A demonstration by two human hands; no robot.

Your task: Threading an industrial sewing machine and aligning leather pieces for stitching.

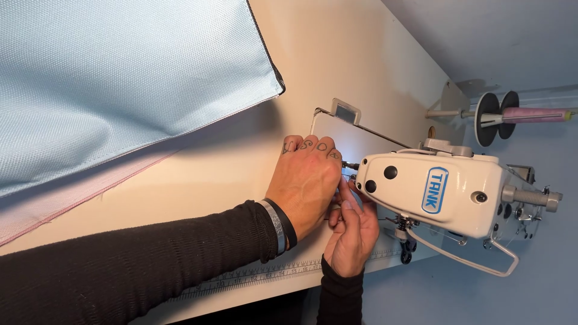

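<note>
Both hands (328,201) at sewing machine (445,192) needle, perhaps threading

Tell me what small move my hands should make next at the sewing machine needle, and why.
Probably keep the left hand braced flat on the table and ease the right hand's fingertips a touch closer to the needle area under the white sewing machine head. Both hands crowd that spot, and no fabric lies there; the light blue fabric sits off to the side.

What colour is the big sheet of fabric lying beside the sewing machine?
Pale blue fabric with a fine woven texture and a dark edge, clearest in the head view.
</note>
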